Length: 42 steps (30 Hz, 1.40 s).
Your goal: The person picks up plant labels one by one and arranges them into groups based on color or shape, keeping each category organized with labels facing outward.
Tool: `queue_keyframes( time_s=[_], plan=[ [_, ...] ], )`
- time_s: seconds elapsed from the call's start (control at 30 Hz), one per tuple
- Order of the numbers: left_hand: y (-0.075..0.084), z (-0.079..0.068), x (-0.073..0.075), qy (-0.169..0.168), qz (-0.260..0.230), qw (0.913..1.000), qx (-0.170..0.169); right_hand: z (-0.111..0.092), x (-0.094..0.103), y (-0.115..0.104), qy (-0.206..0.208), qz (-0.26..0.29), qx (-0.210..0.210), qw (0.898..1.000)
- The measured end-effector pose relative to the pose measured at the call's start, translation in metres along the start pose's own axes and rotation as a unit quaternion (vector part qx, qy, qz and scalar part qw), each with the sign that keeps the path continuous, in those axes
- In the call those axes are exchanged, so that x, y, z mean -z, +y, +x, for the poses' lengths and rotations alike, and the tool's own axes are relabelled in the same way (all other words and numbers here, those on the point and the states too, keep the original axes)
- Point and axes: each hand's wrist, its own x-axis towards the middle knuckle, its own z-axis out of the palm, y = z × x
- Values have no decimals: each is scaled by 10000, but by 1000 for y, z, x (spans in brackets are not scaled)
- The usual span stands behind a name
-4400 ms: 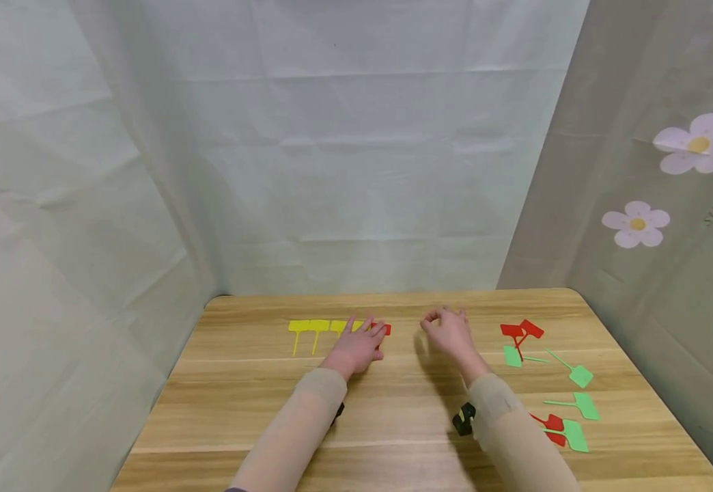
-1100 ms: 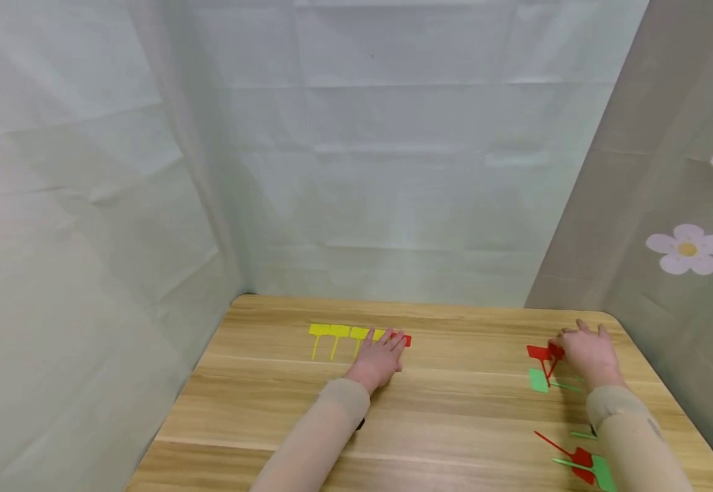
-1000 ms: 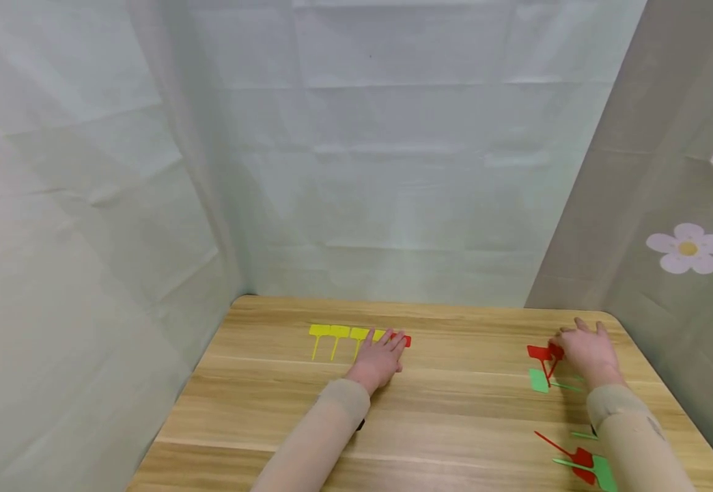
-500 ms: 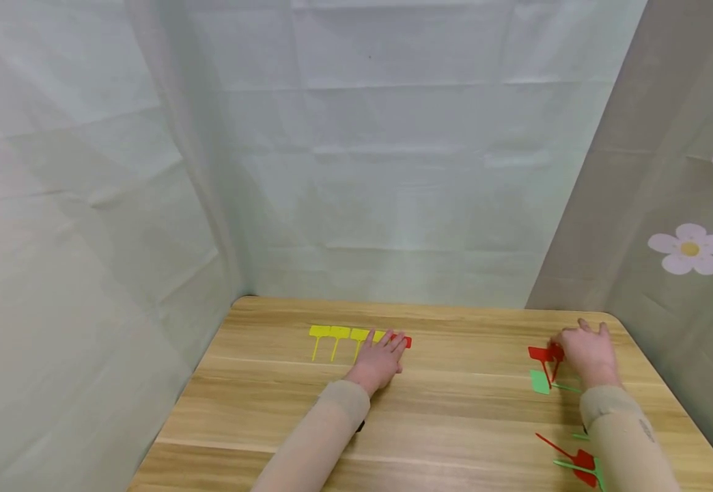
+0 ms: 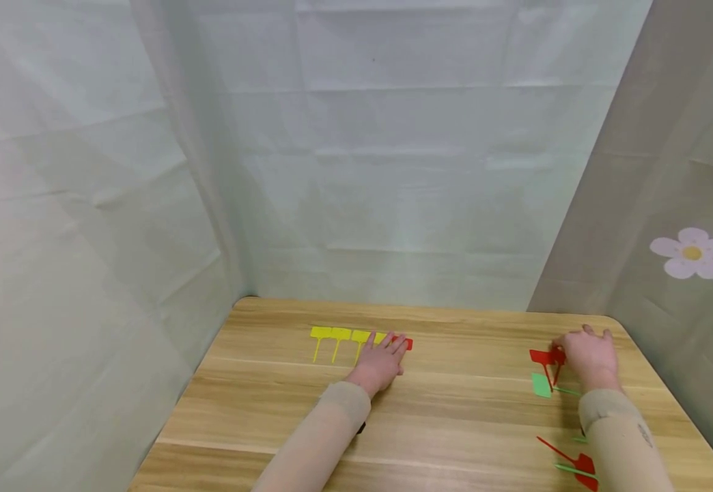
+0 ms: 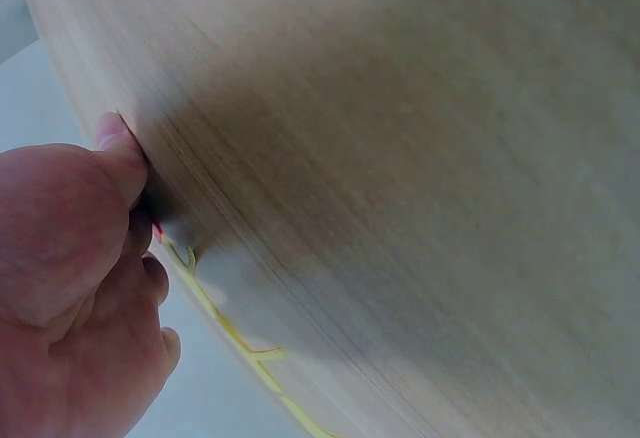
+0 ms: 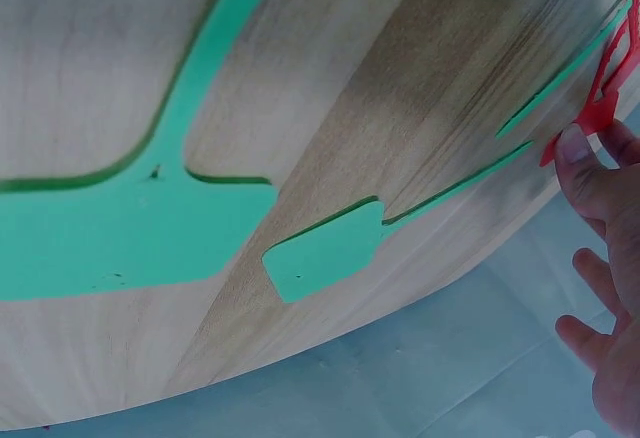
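Observation:
Fingers spread, my left hand (image 5: 378, 362) lies flat over the right end of a row of yellow plant labels (image 5: 321, 333). Its fingertips touch a red plant label (image 5: 409, 344) at that end, partly covered. In the left wrist view, the yellow labels (image 6: 235, 336) run along past the left hand (image 6: 70, 248). At the table's right side, my right hand (image 5: 591, 357) pinches the head of a red plant label (image 5: 558, 357) between thumb and finger. The right wrist view shows this pinched label (image 7: 598, 113) too. Another red label (image 5: 539, 357) lies just left of it.
A green label (image 5: 541, 385) lies below the red pair. Nearer the front, a red label (image 5: 586, 463) has a green stem across it, partly behind the right sleeve (image 5: 617, 437). More green labels (image 7: 325, 248) show in the right wrist view. Cloth walls border the wooden table (image 5: 455, 410).
From the table's middle, my right hand has moved right to the red pair and taken hold of one label. My left hand stays on the row. The head view has turned slightly.

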Motion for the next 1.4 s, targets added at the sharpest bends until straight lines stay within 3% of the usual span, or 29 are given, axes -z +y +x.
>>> queue_keyframes(
  time_s=[0.1, 0.27, 0.3, 0.77, 1.07, 1.23, 1.4],
  plan=[
    [0, 4, -7, 34, 13, 10000, 12, 0, 0, 0, -3, 61, -3, 10000],
    [1, 2, -6, 28, 65, 10000, 4, 0, 2, 4, 0, 179, 67, 9998],
    [2, -2, 1, -61, 81, 9999, 1, 0, 3, 5, -13, 194, 82, 9998],
    [3, -2, 1, -42, 119, 9999, 62, -9, 9, 22, -32, 898, 267, 9956],
    [2, 0, -3, -34, 14, 10000, 48, -15, 28, 45, -1217, 1693, 610, 9761],
    [1, 0, -2, -6, -33, 10000, -2, -16, 49, 43, -1331, 1972, 847, 9676],
    [1, -1, 0, -9, -57, 10000, 9, -11, 68, 28, -1197, 2484, 677, 9588]
  ],
)
